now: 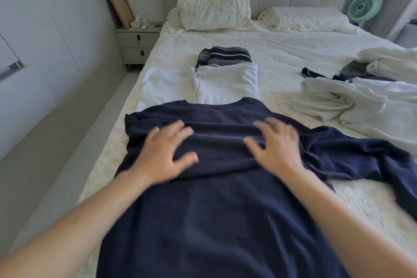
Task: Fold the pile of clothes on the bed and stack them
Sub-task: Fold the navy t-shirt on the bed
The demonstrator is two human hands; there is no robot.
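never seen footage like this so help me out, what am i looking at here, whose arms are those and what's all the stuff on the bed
There is no machine: one camera worn on a person's head looks down at their own bare arms. The left hand and right hand lie with spread fingers on a navy shirt laid out on the bed, gripping nothing. Beyond it lie a folded white garment and a striped folded one. An unfolded pile of clothes waits on the right.

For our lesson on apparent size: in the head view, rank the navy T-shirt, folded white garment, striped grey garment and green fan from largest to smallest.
1. Spread navy cotton T-shirt, though nearest the camera.
2. Folded white garment.
3. Folded striped grey garment and round mint-green fan: look alike, unranked.
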